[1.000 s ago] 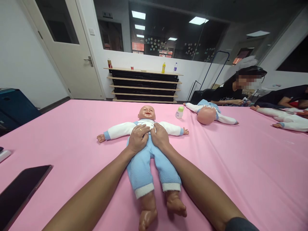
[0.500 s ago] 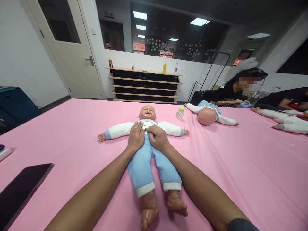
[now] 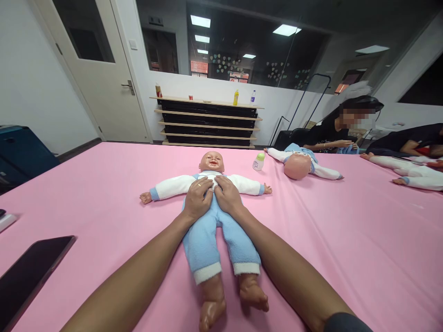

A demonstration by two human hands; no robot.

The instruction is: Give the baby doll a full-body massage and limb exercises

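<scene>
A baby doll (image 3: 204, 240) in a white top and light blue trousers lies on its back, head away from me, arms spread wide. On the left of its chest rests my left hand (image 3: 199, 197), which wears a ring; its fingers lie flat over the shirt front. Beside it my right hand (image 3: 226, 193) lies on the other side of the chest, fingers stretched toward the doll's neck. The two hands nearly meet at the middle and hide most of the shirt's print. Neither hand grips anything. A small white bottle with a green cap (image 3: 258, 162) stands beyond the doll's right-side arm.
A pink cloth (image 3: 114, 198) covers the table. At left lies a dark phone (image 3: 34, 267). Another doll (image 3: 297, 165) lies at the back right, near a seated person (image 3: 332, 131) holding blue cloth. A further doll (image 3: 411, 170) lies at the right edge.
My hands have shifted slightly on the doll's chest. My right hand's fingers, curled before, are now straighter and point up the chest; my left fingers have moved a little inward.
</scene>
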